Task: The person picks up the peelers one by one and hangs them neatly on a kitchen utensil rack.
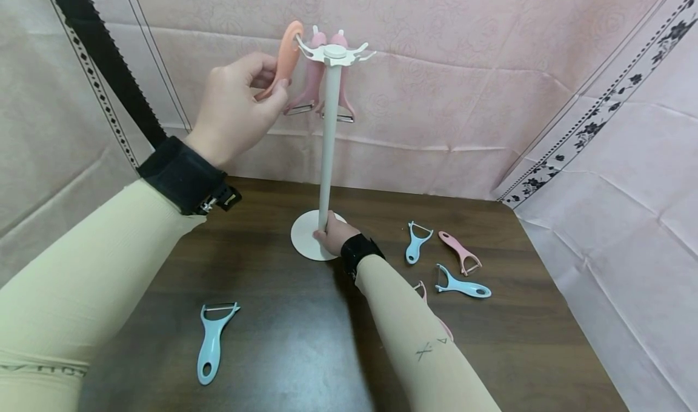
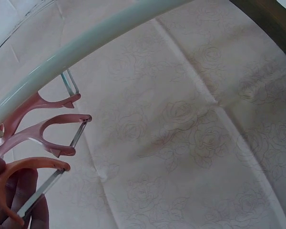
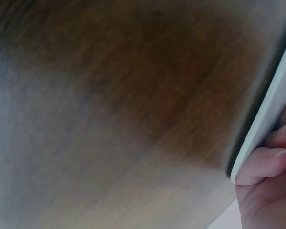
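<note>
A white stand (image 1: 330,139) with a round base and a ring of hooks on top stands upright on the table. My left hand (image 1: 234,100) pinches an orange peeler (image 1: 288,51) by its lower part. The top of the handle is at a left hook; whether the hook passes through its hole is hard to tell. In the left wrist view the fingers sit behind the orange peeler's (image 2: 35,163) blade end. Two pink peelers (image 1: 312,85) hang from the back hooks. Low down, my right hand (image 1: 339,236) holds the stand by its foot, fingers curled at the base (image 3: 264,112).
A blue peeler (image 1: 209,345) lies at the front left of the brown table (image 1: 262,279). Right of the stand lie two blue peelers (image 1: 463,288) and a pink peeler (image 1: 460,251). Another pink peeler (image 1: 421,289) is partly under the right forearm. Cloth (image 1: 436,127) hangs behind.
</note>
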{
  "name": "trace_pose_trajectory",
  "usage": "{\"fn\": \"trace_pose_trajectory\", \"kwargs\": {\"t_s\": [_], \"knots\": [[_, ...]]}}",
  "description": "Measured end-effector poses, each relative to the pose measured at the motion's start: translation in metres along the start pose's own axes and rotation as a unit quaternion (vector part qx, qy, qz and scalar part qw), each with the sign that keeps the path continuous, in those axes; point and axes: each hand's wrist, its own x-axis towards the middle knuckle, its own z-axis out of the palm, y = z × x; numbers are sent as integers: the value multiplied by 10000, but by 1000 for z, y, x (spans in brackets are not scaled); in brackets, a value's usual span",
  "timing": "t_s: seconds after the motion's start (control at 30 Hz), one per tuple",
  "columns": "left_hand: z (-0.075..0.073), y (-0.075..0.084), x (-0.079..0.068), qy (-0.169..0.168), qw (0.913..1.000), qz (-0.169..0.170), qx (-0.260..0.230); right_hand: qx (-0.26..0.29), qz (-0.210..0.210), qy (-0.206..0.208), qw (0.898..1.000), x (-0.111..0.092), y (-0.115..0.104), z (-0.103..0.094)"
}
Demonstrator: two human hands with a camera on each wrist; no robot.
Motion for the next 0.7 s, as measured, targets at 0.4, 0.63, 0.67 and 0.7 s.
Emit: {"fn": "trace_pose_trajectory", "kwargs": {"t_s": [0.4,0.63,0.67,0.7], "knots": [[1,0,-3,-154,9996,36,240,67,23,-17,10000,-3,-1,0],[2,2,-4,-178,9988,98,440,140,12,31,9999,1,2,3],[2,2,-4,-192,9986,111,484,122,12,37,9999,2,3,3],[2,2,-4,-216,9983,108,533,98,16,41,9999,3,3,4]]}}
